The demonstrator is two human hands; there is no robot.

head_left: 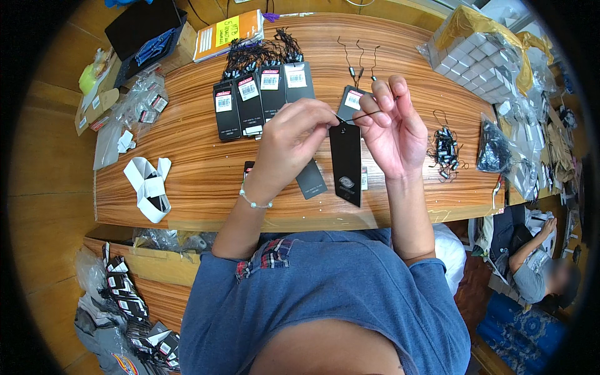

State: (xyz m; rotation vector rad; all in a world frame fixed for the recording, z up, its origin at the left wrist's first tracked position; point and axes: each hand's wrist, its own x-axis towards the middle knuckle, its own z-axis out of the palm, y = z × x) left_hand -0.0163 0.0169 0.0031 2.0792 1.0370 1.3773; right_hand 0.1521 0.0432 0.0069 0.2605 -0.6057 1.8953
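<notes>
A black hang tag point(345, 164) dangles upright between my hands above the near part of the table. My left hand point(295, 139) pinches at the tag's top edge, by its hole. The thin black string point(359, 117) runs from there to my right hand point(395, 128), whose curled fingers grip it. Under my left hand lies a dark tag point(311, 180), partly covered. Behind my right hand, another tag with a white label point(353, 100) lies flat, with several black strings point(359, 59) beyond it.
Rows of strung tags point(249, 94) lie at the back middle. Loose black string loops point(447, 150) are heaped at the right, near a plastic bag point(494, 147). A white ribbon roll point(149, 187) lies left. Small white boxes point(465, 59) stand far right. Another person point(531, 269) is at lower right.
</notes>
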